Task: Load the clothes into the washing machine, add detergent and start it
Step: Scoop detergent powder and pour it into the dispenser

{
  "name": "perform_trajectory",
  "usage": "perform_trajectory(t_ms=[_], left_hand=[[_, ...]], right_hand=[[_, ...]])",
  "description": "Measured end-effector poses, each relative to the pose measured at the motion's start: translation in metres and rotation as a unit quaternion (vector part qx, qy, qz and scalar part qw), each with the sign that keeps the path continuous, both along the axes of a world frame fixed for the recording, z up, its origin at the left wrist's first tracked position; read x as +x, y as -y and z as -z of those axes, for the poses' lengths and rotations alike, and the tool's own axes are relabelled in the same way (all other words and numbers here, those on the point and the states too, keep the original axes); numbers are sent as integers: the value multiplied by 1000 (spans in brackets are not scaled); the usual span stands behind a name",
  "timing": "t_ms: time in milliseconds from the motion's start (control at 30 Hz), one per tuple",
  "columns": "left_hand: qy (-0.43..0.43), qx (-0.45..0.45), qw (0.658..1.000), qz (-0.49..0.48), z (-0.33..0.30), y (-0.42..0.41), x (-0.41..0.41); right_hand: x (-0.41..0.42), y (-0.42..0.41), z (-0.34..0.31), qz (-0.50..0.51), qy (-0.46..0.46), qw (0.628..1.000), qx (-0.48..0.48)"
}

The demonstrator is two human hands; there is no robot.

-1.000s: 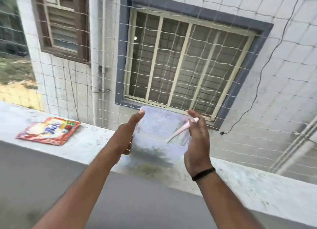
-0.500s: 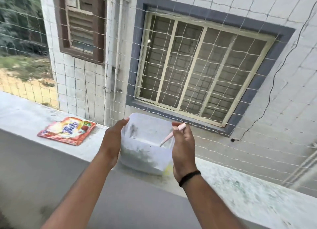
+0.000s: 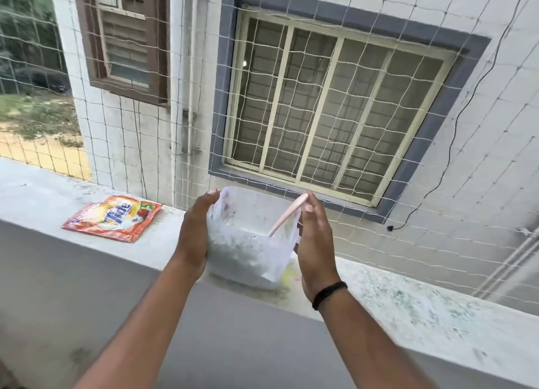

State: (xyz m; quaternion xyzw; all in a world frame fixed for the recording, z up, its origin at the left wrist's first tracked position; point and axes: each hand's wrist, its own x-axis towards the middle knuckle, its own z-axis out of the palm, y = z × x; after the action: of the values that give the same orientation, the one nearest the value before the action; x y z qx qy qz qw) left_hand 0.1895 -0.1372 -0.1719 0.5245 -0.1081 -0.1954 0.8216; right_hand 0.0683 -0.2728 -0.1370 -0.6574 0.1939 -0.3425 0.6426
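Your left hand (image 3: 194,237) and right hand (image 3: 313,243) flank the detergent tub (image 3: 250,243) on the ledge (image 3: 408,301), fingers near-straight against its walls. Pink scoop (image 3: 287,215) leans toward your right fingers, the nearer hand. Tide packet (image 3: 112,218) lies well left.

A tub (image 3: 250,243) sits on the ledge (image 3: 408,307), a scoop (image 3: 287,218) inside it. A detergent packet (image 3: 112,218) lies well left, by the ledge's far edge.
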Motion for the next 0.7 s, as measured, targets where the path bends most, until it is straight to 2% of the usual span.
perform_trajectory(t_ms=[133, 400, 533, 700], left_hand=[[5, 10, 1000, -22, 1, -1, -6], [69, 11, 996, -58, -20, -13, -9], [160, 4, 981, -107, -34, -19, -10], [303, 27, 943, -137, -62, -17, -16]], right_hand=[[3, 2, 4, -3, -11, 999, -35], [-5, 4, -7, -2, -28, 1000, 1], [-13, 8, -15, 20, -11, 1000, -17], [-25, 13, -36, 68, 23, 995, -74]])
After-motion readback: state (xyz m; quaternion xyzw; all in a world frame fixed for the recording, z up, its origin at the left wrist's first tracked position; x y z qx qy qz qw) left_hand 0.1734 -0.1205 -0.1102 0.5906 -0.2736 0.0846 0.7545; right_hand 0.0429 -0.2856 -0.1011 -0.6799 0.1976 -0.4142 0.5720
